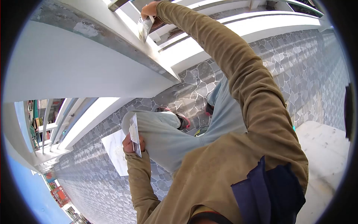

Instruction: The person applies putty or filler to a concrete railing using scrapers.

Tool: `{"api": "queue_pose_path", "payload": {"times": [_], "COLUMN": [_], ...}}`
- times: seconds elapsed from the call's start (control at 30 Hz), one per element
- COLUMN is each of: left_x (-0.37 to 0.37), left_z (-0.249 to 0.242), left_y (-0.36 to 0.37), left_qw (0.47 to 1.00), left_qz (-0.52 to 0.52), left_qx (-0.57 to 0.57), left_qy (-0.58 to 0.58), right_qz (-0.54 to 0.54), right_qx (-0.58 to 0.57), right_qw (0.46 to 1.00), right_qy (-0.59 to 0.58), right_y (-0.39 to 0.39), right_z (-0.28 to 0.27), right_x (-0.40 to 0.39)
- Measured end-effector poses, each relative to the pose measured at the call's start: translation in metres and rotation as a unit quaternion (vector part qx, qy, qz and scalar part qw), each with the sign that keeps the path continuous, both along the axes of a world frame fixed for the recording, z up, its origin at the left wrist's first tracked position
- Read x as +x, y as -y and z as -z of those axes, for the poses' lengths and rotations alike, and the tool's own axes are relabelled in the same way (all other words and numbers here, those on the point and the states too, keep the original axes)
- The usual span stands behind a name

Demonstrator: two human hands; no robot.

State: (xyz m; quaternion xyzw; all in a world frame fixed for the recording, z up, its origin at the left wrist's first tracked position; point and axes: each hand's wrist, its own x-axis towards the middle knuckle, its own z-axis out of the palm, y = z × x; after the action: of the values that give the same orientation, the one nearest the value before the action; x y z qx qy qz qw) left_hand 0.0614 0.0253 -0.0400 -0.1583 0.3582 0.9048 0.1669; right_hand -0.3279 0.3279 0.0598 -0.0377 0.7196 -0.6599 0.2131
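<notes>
At the top, my right hand (151, 14) is closed on a putty knife (144, 30), whose flat blade lies near the edge of the white pillar (128, 22). Rough grey patches mark the pillar's grey face (85, 28). Lower left, my left hand (130, 143) is closed around a flat metal blade (135, 130) with whitish material on it, held beside my knee. Behind that hand, a white board (115, 153) is on the stone floor.
Irregular grey stone paving (197, 76) covers the floor. White railings (56, 123) stand at the left, and more run across the top. A white marble slab (320, 149) is at the right. My shoes (183, 121) are on the paving.
</notes>
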Motion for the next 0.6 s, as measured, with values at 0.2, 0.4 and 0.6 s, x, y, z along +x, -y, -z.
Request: {"api": "queue_pose_path", "payload": {"times": [0.2,0.4,0.6], "left_x": [-0.002,-0.006,-0.010], "left_z": [0.014,0.003,0.002], "left_y": [0.004,-0.003,-0.004], "left_qw": [0.999,0.999,1.000], "left_qz": [-0.028,0.004,0.011], "left_qx": [-0.035,-0.031,-0.025], "left_qy": [-0.017,-0.008,-0.013], "right_qz": [-0.009,-0.008,-0.057], "right_qx": [0.045,0.076,0.099], "right_qw": [0.999,0.997,0.982], "right_qy": [-0.001,-0.004,-0.151], "right_y": [0.014,0.017,0.028], "right_z": [-0.015,-0.025,-0.005], "right_x": [-0.001,0.001,-0.023]}}
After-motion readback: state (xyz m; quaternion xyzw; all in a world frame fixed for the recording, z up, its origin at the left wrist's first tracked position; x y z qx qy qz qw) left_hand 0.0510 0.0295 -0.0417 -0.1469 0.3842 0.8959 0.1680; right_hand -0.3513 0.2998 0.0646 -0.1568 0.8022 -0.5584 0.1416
